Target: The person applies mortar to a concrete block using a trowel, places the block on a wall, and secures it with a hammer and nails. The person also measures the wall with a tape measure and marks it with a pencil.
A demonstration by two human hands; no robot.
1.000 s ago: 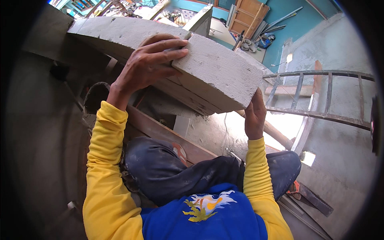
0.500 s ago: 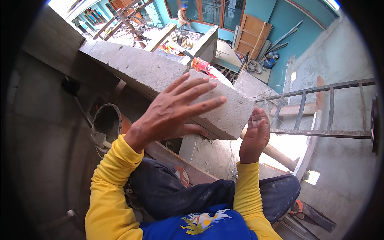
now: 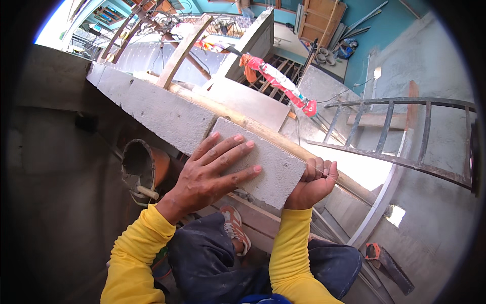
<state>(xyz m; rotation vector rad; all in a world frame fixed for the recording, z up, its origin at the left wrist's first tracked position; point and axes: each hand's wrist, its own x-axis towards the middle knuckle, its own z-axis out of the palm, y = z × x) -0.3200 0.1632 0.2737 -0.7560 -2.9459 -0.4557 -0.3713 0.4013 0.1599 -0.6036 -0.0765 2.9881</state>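
A grey concrete block (image 3: 268, 161) lies at the near end of a row of like blocks (image 3: 152, 107) that forms a wall top. My left hand (image 3: 205, 175) rests spread and flat on the block's top face, its fingers apart. At the block's right end is my right hand (image 3: 315, 185), closed with the fingers curled in. A thin pale string (image 3: 324, 175) crosses those fingers and seems pinched in them. A narrow joint shows between this block and the one beyond it.
Left of my arm hangs an orange-brown bucket (image 3: 161, 167) crusted with mortar, a tool handle (image 3: 148, 192) beside it. A bamboo pole (image 3: 243, 119) runs behind the wall. A metal ladder (image 3: 387, 126) crosses at right. A handsaw (image 3: 390, 266) lies lower right.
My left hand has settled flat on the block. My right hand has gone from upright, extended fingers to a closed grip at the block's end. The view has shifted, showing more beyond the wall.
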